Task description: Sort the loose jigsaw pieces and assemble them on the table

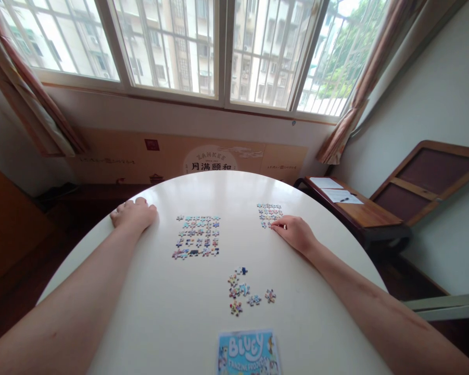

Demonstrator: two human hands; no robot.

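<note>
My right hand (pixel 294 233) is over the right part of the white round table. Its thumb and fingertips pinch together at a jigsaw piece (pixel 270 225) at the lower edge of a small block of puzzle pieces (pixel 269 212) laid in rows; the fingers partly cover that piece. Near the table's left rim rests my left hand (pixel 136 214), its fingers curled in and nothing visible in them. To the right of it lies a larger group of puzzle pieces (pixel 197 233) in spaced rows. Several loose puzzle pieces (pixel 244 289) lie scattered closer to me.
A blue "BLUEY" picture card (pixel 248 351) lies at the near side of the white table (pixel 160 317). Beyond the right rim is a low wooden bench (pixel 351 213) with papers (pixel 341 196) and a pen. Windows and a printed cardboard panel (pixel 172 151) stand behind.
</note>
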